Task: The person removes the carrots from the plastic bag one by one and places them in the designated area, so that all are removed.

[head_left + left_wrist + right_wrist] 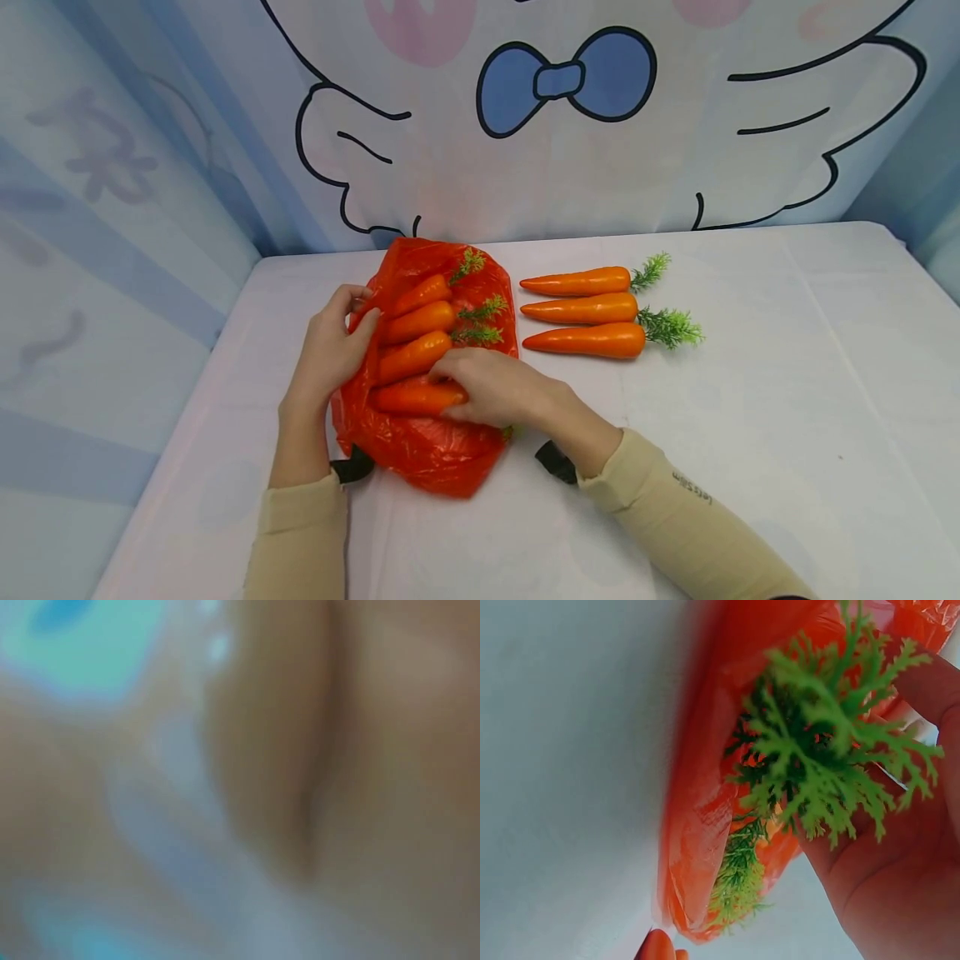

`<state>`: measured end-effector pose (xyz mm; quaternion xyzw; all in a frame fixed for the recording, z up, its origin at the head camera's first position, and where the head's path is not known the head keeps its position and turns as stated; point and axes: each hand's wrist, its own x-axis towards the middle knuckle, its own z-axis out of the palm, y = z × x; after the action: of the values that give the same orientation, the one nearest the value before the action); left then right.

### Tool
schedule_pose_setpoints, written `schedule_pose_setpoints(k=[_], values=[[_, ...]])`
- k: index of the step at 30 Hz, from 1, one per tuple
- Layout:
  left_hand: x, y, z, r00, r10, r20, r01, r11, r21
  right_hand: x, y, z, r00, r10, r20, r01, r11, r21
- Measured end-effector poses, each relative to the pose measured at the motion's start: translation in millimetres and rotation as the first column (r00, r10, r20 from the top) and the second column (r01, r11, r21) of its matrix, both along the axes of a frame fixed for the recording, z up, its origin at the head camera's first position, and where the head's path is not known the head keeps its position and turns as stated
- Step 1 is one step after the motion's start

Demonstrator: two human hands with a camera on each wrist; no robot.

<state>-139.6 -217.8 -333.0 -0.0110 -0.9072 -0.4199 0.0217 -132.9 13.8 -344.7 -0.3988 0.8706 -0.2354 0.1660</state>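
On the head feed I see the right hand (495, 387) grasping the nearest carrot (408, 398), inside the red plastic bag (442, 458). Left hand (327, 346): fingers curled, pinching the bag's left edge; left-wrist feed blurred. Three more carrots (422, 321) in bag; three loose carrots (581, 309) alongside, on the white tabletop (720, 417).
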Motion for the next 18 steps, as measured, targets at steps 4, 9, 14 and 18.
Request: schedule_pose_setpoints(k=[4, 9, 14, 18], values=[[-0.2, 0.2, 0.4, 1.0, -0.002, 0.0, 0.002, 1.0, 0.0, -1.2, 0.6, -1.0, 1.0, -0.013, -0.007, 0.013, 1.0, -0.004], [-0.4, 0.4, 0.1, 1.0, -0.001, 0.0, 0.001, 1.0, -0.005, -1.1, 0.5, -1.5, 1.0, -0.001, -0.012, 0.001, 1.0, 0.003], [-1.1, 0.1, -0.7, 1.0, 0.003, 0.0, -0.003, 1.0, -0.008, -1.4, 0.9, -1.3, 1.0, 0.005, -0.013, -0.005, 1.0, 0.005], [-1.4, 0.0, -1.4, 1.0, 0.003, 0.005, -0.003, 1.0, -0.008, -2.1, 2.1, -0.4, 0.999, 0.012, -0.031, -0.012, 1.0, -0.017]])
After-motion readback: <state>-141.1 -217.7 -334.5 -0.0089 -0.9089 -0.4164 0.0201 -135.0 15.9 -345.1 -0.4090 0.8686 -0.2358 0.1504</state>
